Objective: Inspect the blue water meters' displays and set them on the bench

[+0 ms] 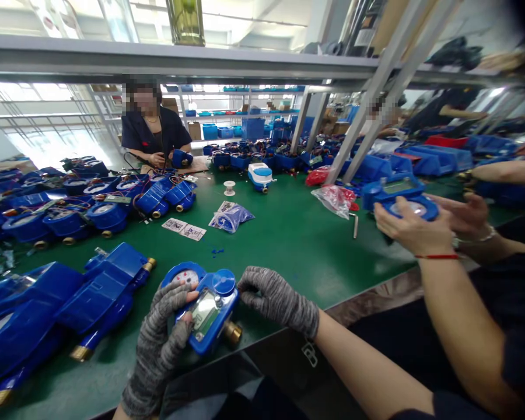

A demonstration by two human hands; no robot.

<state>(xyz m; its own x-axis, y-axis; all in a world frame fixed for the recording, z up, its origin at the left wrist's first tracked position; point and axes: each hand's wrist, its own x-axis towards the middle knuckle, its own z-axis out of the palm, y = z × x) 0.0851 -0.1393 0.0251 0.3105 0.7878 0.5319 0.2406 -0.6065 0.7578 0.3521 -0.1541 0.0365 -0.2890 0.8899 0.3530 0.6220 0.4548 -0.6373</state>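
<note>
A blue water meter (pixel 221 312) with a small display, a round dial and a brass fitting lies tilted near the bench's front edge. My left hand (pixel 160 329), in a grey fingerless glove, grips it from the left, fingers over the dial and thumb beside the display. Close to the meter's right side is my right hand (pixel 275 297), gloved alike, with its fingers curled together. Whatever is in those fingertips is hidden. A round blue cap (pixel 223 282) sits at the meter's upper right corner. Several small blue bits (pixel 217 251) lie on the bench beyond.
More blue meters (pixel 100 291) crowd the green bench (pixel 284 239) at left. Ahead are printed labels (pixel 184 228), a bag of blue parts (pixel 233 219) and a white spool (pixel 229 188). A co-worker's hands (pixel 415 227) hold another meter at right. Someone works across the bench.
</note>
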